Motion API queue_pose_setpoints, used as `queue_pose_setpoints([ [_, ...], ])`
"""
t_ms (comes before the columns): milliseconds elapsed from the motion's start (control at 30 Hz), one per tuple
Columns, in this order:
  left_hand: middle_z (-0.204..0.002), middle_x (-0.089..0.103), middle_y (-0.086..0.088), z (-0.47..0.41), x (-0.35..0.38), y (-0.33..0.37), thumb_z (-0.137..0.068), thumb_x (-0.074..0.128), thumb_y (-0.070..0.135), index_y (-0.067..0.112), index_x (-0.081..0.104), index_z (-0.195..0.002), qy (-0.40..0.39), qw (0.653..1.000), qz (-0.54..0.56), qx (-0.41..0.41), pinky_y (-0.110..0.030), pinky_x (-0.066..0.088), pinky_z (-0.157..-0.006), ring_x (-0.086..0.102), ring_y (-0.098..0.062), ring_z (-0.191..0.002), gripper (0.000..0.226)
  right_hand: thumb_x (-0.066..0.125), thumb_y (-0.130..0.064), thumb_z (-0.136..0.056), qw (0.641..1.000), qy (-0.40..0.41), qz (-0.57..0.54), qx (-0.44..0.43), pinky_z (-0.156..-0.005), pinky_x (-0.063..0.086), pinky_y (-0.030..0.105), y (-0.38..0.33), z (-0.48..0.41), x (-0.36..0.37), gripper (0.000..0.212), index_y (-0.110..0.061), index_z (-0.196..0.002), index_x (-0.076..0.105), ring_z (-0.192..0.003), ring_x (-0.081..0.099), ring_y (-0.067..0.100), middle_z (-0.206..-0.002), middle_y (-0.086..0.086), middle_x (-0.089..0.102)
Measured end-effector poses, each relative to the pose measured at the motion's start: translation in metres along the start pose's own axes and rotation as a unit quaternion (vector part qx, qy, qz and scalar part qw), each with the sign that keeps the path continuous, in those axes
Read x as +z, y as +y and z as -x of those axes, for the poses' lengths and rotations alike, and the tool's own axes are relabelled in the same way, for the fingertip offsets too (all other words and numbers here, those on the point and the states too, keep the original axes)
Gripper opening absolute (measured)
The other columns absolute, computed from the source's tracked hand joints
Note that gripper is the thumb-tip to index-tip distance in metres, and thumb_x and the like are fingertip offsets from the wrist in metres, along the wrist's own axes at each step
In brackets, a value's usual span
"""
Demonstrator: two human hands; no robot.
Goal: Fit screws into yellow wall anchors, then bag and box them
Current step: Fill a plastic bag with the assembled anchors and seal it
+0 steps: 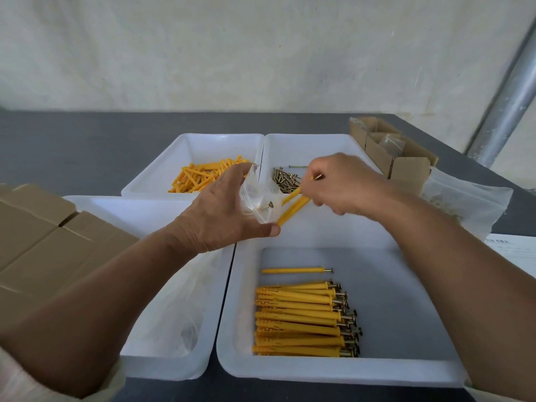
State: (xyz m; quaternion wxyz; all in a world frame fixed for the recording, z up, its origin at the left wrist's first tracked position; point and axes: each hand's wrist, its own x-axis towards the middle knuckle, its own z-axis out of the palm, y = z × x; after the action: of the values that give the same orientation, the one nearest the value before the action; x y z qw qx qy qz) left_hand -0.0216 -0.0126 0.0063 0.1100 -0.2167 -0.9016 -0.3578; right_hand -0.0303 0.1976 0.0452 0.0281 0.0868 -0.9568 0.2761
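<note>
Left hand (220, 207) at frame center pinched a small clear zip bag (258, 195) by its edge, thumb below, fingers behind; bag mouth faced right. One loose screw (265, 206) was visible inside the bag. Right hand (345, 184), just right of center, was closed around a few yellow anchors (293, 208), screw heads up by the fingers, anchor tips angled down-left and touching the bag opening. Exact count in the grip was not readable.

Four white trays on the dark table (58, 152):
- Upper left tray (150, 181): loose pile of bare yellow anchors (200, 177).
- Upper right tray (348, 146): pile of loose brass screws (285, 181), one stray lying apart behind the pile.
- Lower right tray (240, 343): stack of assembled anchors (301, 320) laid parallel, screw heads to the right, plus a single assembled one (295, 270) lying apart just above the stack.
- Lower left tray (162, 361): clear plastic bags (174, 314), mostly hidden by the left forearm.

Closed cardboard boxes (37, 236) sat at left edge, beside the lower left tray. Open cardboard boxes (397, 158) sat upper right, a bag in one. A large clear bag (467, 204) lay at right of them, contents blurred.
</note>
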Motion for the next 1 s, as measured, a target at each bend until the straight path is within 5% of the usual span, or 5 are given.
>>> queue_pose_setpoints([
  [167,-0.105,0.047,0.021,0.000,0.000,0.000,-0.043,0.069,0.070,0.029,0.039,-0.133,0.003,1.000,0.011,-0.003,-0.025,0.044,-0.081,0.050,-0.010,-0.100,0.103,0.056,-0.031,-0.068,0.972,0.162,-0.172,0.001,-0.046,0.038,0.026,0.002,-0.001,-0.017,0.010,-0.023,-0.069,0.062,-0.038,0.044,0.012,-0.059,0.000,0.066],
  [300,-0.102,0.046,0.024,0.000,0.000,0.001,-0.043,0.067,0.071,0.035,0.038,-0.127,0.014,1.000,0.006,-0.001,-0.015,0.037,-0.074,0.047,0.005,-0.093,0.096,0.055,-0.026,-0.062,0.936,0.171,-0.306,-0.010,-0.039,0.033,0.021,-0.003,0.001,-0.024,0.013,-0.015,-0.066,0.059,-0.032,0.034,0.013,-0.044,-0.004,0.055],
  [633,-0.127,0.048,0.003,0.000,0.004,0.001,-0.055,0.089,0.049,0.018,0.037,-0.142,0.047,0.997,-0.054,0.023,-0.022,0.035,-0.092,0.045,-0.013,-0.113,0.106,0.053,-0.032,-0.057,0.969,0.080,-0.232,-0.005,-0.050,0.039,0.031,-0.016,0.004,0.007,0.020,-0.018,-0.066,0.063,-0.038,0.042,0.014,-0.053,-0.003,0.064],
  [800,-0.127,0.050,0.002,0.001,0.005,0.003,-0.053,0.087,0.046,0.013,0.039,-0.141,0.044,0.995,-0.075,0.054,-0.018,0.035,-0.092,0.046,-0.012,-0.114,0.105,0.058,-0.029,-0.077,0.985,0.030,-0.157,-0.062,-0.047,0.041,0.025,-0.023,0.012,0.019,0.008,-0.031,-0.074,0.066,-0.047,0.054,0.004,-0.067,-0.011,0.070],
  [1000,-0.130,0.052,-0.002,0.002,0.005,0.005,-0.054,0.086,0.046,0.008,0.042,-0.139,0.042,0.992,-0.080,0.092,-0.017,0.039,-0.094,0.051,-0.013,-0.114,0.102,0.058,-0.029,-0.092,0.985,0.021,-0.085,-0.151,-0.060,0.041,0.016,-0.031,0.016,0.030,0.020,-0.043,-0.078,0.057,-0.066,0.055,0.000,-0.080,-0.014,0.065],
])
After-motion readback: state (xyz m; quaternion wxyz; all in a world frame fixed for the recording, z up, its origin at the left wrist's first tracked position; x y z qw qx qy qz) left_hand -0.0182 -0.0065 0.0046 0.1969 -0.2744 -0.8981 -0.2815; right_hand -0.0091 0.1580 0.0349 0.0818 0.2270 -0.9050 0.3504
